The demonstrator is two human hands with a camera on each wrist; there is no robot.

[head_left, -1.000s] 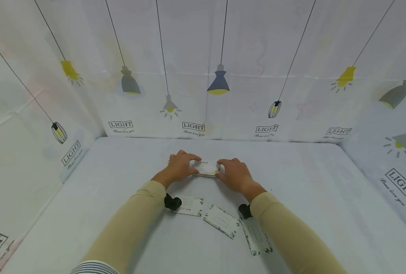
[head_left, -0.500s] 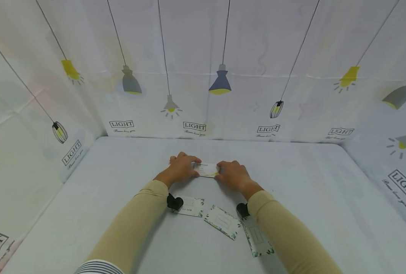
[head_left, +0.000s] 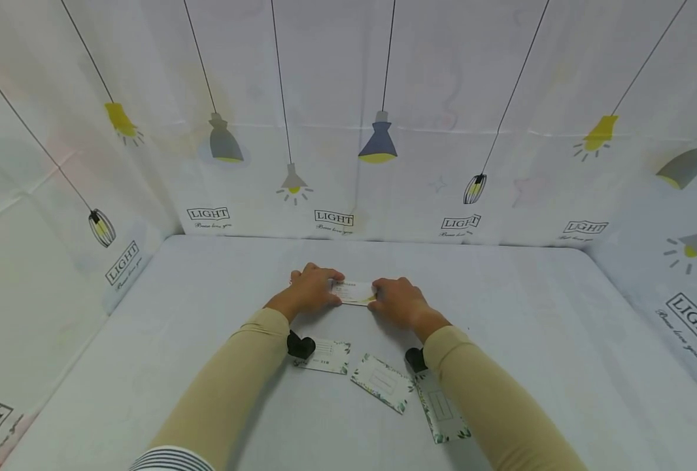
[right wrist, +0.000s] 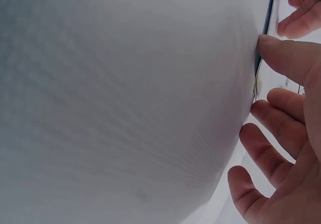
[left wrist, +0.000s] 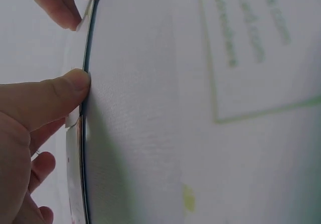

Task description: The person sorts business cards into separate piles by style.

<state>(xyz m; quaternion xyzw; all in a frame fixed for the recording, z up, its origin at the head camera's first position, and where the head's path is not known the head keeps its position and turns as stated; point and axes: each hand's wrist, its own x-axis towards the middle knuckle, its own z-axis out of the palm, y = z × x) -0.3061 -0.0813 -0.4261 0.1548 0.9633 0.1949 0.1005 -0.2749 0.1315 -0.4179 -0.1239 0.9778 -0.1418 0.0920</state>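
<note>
In the head view a small stack of white printed cards [head_left: 354, 292] lies near the far side of the table, between the two hands. My left hand [head_left: 313, 289] pinches its left end with thumb and fingers, while the right hand [head_left: 404, 302] pinches its right end. Up close in the left wrist view, the left thumb [left wrist: 75, 83] presses the near edge of the cards. Another white piece with red marks [left wrist: 74, 174] sits under the left hand, mostly hidden. The right wrist view has the right thumb [right wrist: 273, 45] against the near edge, other fingers loosely bent.
Nearer the body lie three leaf-bordered cards: a left card [head_left: 329, 356], partly behind a black wrist camera [head_left: 301, 347], a tilted middle card [head_left: 382, 383], and a right card [head_left: 441, 405] beside the right sleeve. A patterned curtain [head_left: 419, 85] rises behind the white table [head_left: 219, 275].
Both hands and the card stack between them have shifted slightly toward the body. The pinch at each end stays much the same, and the three loose cards lie as before.
</note>
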